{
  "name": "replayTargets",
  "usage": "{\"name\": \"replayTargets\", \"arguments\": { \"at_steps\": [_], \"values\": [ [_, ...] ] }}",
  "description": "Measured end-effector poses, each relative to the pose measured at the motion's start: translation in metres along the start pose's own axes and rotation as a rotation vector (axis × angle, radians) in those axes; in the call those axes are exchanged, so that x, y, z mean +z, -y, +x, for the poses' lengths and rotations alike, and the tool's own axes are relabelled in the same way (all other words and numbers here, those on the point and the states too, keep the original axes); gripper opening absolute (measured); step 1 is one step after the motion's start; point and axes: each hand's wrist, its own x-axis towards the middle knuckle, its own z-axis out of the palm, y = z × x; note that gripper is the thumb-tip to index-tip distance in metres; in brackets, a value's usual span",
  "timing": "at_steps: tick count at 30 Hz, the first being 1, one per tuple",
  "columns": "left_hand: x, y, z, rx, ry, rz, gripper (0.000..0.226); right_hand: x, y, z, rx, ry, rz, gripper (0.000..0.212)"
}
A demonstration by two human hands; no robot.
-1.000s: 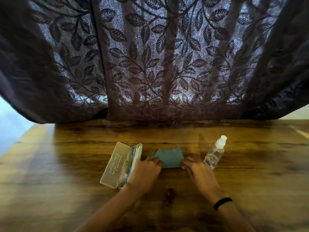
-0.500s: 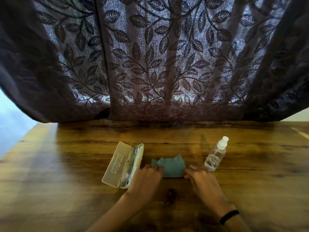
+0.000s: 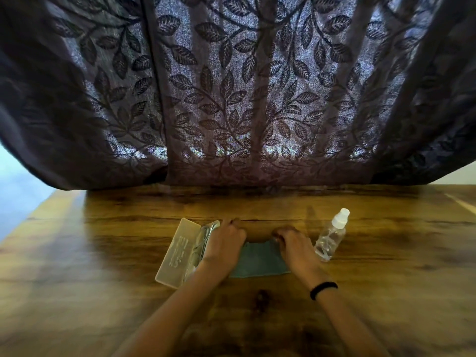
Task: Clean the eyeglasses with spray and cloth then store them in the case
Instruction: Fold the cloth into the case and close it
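A teal cleaning cloth (image 3: 260, 262) lies flat on the wooden table (image 3: 103, 253), between my two hands. My left hand (image 3: 226, 240) covers its far left corner with the fingers curled. My right hand (image 3: 293, 244) pinches its far right corner. Left of the cloth a pale translucent case (image 3: 176, 251) lies open, and the eyeglasses (image 3: 203, 238) rest in its right half, partly hidden by my left hand. A clear spray bottle (image 3: 331, 235) with a white cap stands just right of my right hand.
A dark leaf-patterned curtain (image 3: 231, 99) hangs along the table's far edge. A black band (image 3: 323, 289) is on my right wrist. The table's left edge (image 3: 25, 222) runs diagonally at the left.
Both hands have slid forward from the cloth's near edge to its far corners. More of the cloth now shows between my wrists.
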Motion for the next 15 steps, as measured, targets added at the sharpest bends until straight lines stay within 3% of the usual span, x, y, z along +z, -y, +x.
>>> {"name": "replayTargets", "arguments": {
  "at_steps": [9, 15],
  "values": [
    [0.001, 0.015, 0.022, 0.214, 0.055, 0.177, 0.026, 0.002, -0.001, 0.015, 0.053, 0.021, 0.038, 0.005],
    [0.003, 0.017, 0.02, 0.243, 0.117, 0.184, 0.025, 0.002, 0.002, 0.016, 0.039, 0.081, -0.094, 0.014]
  ]
}}
